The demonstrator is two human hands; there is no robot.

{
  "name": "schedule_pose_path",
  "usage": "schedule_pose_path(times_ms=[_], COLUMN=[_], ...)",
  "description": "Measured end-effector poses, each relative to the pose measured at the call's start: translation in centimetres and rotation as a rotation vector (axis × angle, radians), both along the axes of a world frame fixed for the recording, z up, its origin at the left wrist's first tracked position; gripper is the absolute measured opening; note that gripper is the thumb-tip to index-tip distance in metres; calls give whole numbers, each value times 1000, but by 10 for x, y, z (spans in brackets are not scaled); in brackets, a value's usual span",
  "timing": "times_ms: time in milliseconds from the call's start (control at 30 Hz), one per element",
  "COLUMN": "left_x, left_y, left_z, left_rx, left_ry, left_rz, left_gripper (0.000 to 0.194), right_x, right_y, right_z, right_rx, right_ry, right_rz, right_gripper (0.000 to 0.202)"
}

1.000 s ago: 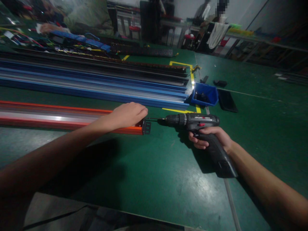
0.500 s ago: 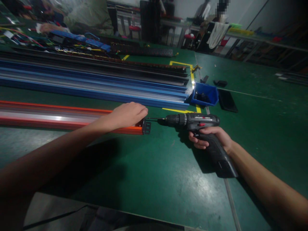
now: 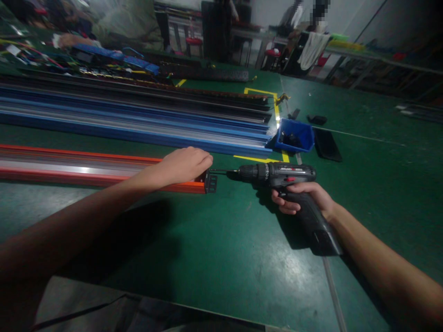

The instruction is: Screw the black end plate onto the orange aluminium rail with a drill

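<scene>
A long orange-red metal profile point(image 3: 83, 170) lies along the left of the table, with a black end bracket point(image 3: 211, 182) at its right end. Over that end is my left hand point(image 3: 188, 163), its fingers closed around the profile's far side and end; the fingertips are hidden. My right hand point(image 3: 304, 198) grips a black cordless drill point(image 3: 290, 173) by its handle, a finger at the trigger. The drill points left, and its long thin bit point(image 3: 221, 171) reaches the bracket end just beside my left hand. Whether a screw sits at the tip is too small to tell.
Behind the orange profile lie several blue profiles point(image 3: 138, 127) and black profiles point(image 3: 207, 99). A blue bin point(image 3: 304, 138) with dark parts stands at their right end, beside a flat black phone-like slab point(image 3: 327, 144). Wires and a co-worker's hand point(image 3: 74, 40) are at the far left.
</scene>
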State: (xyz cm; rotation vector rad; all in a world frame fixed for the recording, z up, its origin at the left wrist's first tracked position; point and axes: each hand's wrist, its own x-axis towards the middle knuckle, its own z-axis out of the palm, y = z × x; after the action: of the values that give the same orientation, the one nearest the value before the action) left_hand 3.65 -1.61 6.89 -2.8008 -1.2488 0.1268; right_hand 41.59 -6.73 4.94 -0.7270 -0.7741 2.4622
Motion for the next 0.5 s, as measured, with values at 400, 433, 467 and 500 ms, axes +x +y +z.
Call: schedule_pose_path(times_ms=[400, 433, 467, 500], left_x=[-2, -2, -1, -1], left_y=[2, 2, 1, 1], left_z=[-2, -2, -1, -1], left_rx=[-10, -11, -13, -17], left_ry=[5, 5, 1, -3], left_rz=[-2, 2, 11, 19], left_gripper=[39, 40, 39, 39], right_x=[0, 0, 0, 0], right_y=[-1, -1, -1, 0], right_z=[1, 1, 0, 0], right_rx=[-7, -5, -7, -10], right_ry=[-30, -24, -18, -11], right_rz=[-5, -7, -10, -10], right_gripper=[27, 28, 28, 29])
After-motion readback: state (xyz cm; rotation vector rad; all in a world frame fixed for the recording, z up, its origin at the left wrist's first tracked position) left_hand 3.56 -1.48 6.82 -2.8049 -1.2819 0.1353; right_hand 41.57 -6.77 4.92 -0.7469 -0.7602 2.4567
